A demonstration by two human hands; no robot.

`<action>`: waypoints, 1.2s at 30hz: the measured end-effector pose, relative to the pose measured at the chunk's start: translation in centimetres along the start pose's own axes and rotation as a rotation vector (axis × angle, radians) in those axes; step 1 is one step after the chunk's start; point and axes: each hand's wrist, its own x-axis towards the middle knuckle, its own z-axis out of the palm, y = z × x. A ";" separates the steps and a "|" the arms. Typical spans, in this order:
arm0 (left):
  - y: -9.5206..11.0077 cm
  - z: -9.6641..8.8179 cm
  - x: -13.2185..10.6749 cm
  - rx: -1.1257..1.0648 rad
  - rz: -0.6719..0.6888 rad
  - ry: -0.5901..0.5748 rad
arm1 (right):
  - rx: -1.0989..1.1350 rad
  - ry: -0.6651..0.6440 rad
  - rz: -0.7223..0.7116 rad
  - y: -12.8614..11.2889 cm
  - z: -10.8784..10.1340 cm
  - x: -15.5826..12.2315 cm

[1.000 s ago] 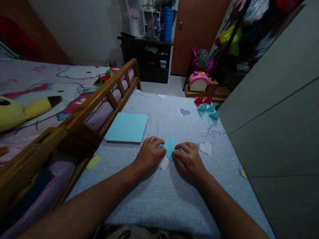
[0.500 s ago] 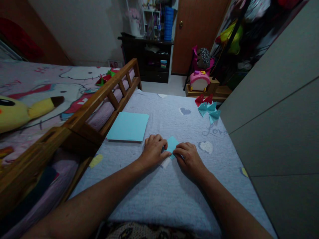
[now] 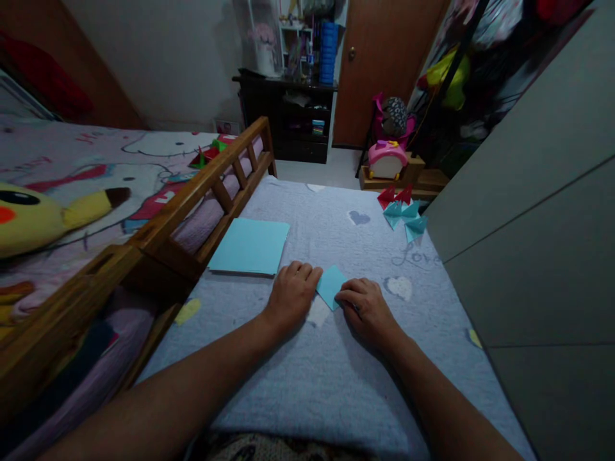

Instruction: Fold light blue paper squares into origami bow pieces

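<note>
A small folded light-blue paper (image 3: 330, 285) lies on the pale blue bedspread (image 3: 317, 378) between my hands. My left hand (image 3: 291, 294) rests with curled fingers, fingertips pressing the paper's left edge. At the paper's right corner, my right hand (image 3: 365, 307) pinches it with fingers closed. A stack of light-blue square sheets (image 3: 250, 246) lies just left of my left hand.
Folded paper pieces, red and light blue (image 3: 402, 210), sit at the bed's far right. A wooden bed rail (image 3: 192, 198) runs along the left, with a yellow plush (image 3: 43, 214) beyond it. A grey wardrobe (image 3: 533, 211) stands close on the right. A dark shelf unit (image 3: 293, 121) and a door stand at the back.
Both hands have shifted slightly along the folded paper, pressing it flat. The visible part of the paper has grown smaller than a second ago.
</note>
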 end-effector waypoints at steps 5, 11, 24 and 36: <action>1.7 -0.5 -2.1 -0.027 0.187 -0.065 | 0.008 -0.007 -0.002 -0.1 0.0 0.0; 2.8 0.4 -4.4 -0.088 0.161 -0.223 | 0.024 0.000 -0.001 -0.1 -0.1 -0.1; 2.8 -0.6 -3.6 -0.060 0.153 -0.095 | -0.019 -0.044 -0.003 -0.5 -0.4 -0.1; 3.4 -0.2 -3.7 -0.057 0.257 -0.125 | -0.216 -0.233 0.083 -0.5 -0.9 -0.4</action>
